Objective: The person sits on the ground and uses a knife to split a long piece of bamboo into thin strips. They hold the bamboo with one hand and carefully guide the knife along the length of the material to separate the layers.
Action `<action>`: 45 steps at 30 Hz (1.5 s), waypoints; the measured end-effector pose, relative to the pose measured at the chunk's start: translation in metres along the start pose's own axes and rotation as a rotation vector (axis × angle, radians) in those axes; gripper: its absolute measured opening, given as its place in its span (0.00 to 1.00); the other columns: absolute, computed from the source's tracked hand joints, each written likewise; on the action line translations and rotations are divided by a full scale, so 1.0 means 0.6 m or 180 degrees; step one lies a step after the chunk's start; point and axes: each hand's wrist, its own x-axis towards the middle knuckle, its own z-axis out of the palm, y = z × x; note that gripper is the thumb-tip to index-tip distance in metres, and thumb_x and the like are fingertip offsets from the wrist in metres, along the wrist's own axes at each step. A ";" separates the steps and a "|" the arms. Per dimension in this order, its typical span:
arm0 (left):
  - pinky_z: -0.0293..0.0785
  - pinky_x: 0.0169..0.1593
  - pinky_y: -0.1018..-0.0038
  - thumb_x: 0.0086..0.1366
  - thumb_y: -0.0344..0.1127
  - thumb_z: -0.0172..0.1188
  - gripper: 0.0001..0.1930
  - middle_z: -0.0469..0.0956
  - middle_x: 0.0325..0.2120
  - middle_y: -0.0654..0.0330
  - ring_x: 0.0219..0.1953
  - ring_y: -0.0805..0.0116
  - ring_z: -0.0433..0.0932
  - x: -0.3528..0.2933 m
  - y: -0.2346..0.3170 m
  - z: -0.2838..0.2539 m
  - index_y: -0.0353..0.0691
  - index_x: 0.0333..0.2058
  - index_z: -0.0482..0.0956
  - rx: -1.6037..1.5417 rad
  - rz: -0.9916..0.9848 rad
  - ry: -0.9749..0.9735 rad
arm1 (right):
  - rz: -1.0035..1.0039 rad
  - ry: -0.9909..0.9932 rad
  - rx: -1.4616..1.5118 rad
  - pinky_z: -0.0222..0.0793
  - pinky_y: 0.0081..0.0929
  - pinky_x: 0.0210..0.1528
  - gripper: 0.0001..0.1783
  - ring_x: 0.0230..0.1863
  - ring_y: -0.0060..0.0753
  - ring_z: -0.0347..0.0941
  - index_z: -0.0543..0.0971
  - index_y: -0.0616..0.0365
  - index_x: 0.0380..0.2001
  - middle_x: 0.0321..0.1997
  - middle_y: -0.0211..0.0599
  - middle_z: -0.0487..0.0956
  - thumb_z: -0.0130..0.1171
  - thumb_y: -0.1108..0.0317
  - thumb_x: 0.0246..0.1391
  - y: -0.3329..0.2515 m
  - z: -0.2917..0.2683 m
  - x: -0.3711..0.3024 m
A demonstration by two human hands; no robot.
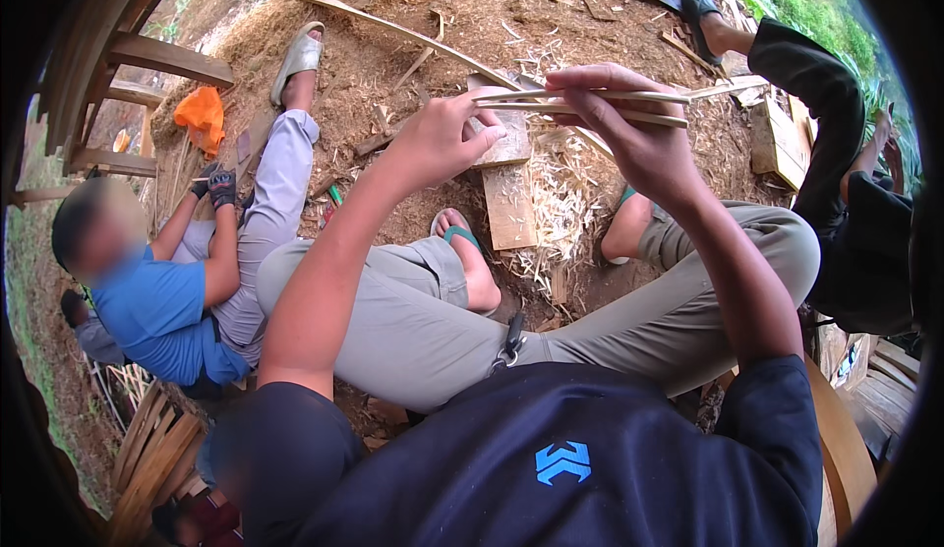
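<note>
Two thin pale wooden strips [588,107] lie nearly side by side between my hands, above a small wooden block [506,144]. My left hand [440,142] is closed, its fingertips pinching the strips' left ends. Around their right part, my right hand [639,139] is closed with the thumb and fingers along the wood. A flat grey piece, perhaps a blade, shows partly behind the strips; what it is I cannot tell. Below the block a flat board [509,211] rests on the ground beside a heap of wood shavings [560,212].
A long thin slat [393,31] runs from the upper left toward my hands. At left a gloved person in a blue shirt [162,296] sits near an orange bag [201,119]. A dark-clothed person's leg [821,80] and a wooden block [782,144] are at right.
</note>
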 end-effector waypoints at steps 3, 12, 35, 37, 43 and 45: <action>0.78 0.34 0.66 0.62 0.45 0.62 0.16 0.84 0.24 0.53 0.28 0.61 0.85 -0.002 0.005 -0.003 0.40 0.42 0.82 -0.0109 0.0091 0.0143 | 0.0041 0.0108 0.0172 0.80 0.30 0.52 0.13 0.48 0.31 0.81 0.81 0.63 0.49 0.46 0.41 0.84 0.57 0.70 0.65 0.002 0.004 0.002; 0.79 0.36 0.65 0.64 0.44 0.60 0.17 0.84 0.28 0.55 0.28 0.61 0.84 -0.003 0.008 -0.008 0.45 0.48 0.81 0.0080 -0.0167 -0.0070 | 0.0384 0.0321 0.0712 0.81 0.29 0.51 0.14 0.46 0.34 0.82 0.80 0.67 0.48 0.44 0.45 0.83 0.58 0.68 0.64 -0.005 0.001 0.005; 0.75 0.30 0.66 0.64 0.51 0.63 0.15 0.81 0.17 0.62 0.21 0.62 0.80 -0.005 0.019 -0.016 0.47 0.34 0.88 0.0402 -0.0350 0.0143 | 0.0498 0.0381 0.0399 0.81 0.26 0.50 0.13 0.47 0.32 0.81 0.79 0.67 0.50 0.49 0.45 0.82 0.53 0.73 0.66 0.005 -0.018 0.008; 0.76 0.31 0.66 0.64 0.48 0.63 0.13 0.85 0.24 0.61 0.22 0.62 0.81 0.002 0.018 -0.021 0.48 0.41 0.86 0.0495 -0.0603 0.0009 | 0.0495 0.0354 0.0363 0.81 0.26 0.50 0.13 0.46 0.32 0.81 0.79 0.67 0.49 0.49 0.44 0.82 0.53 0.72 0.66 0.006 -0.019 0.009; 0.79 0.33 0.73 0.62 0.35 0.63 0.28 0.83 0.45 0.63 0.22 0.73 0.80 -0.010 0.025 -0.009 0.52 0.62 0.70 -0.0359 -0.0033 0.0662 | 0.0587 0.0221 0.0055 0.81 0.26 0.48 0.13 0.44 0.32 0.82 0.79 0.69 0.49 0.47 0.44 0.82 0.54 0.73 0.65 0.015 -0.019 0.005; 0.79 0.33 0.74 0.62 0.35 0.62 0.27 0.84 0.44 0.63 0.24 0.74 0.81 -0.003 0.019 -0.011 0.51 0.61 0.72 -0.0265 0.0134 0.0601 | 0.0627 0.0210 0.0030 0.81 0.25 0.47 0.13 0.44 0.30 0.82 0.79 0.68 0.48 0.46 0.43 0.83 0.54 0.73 0.65 0.010 -0.018 0.007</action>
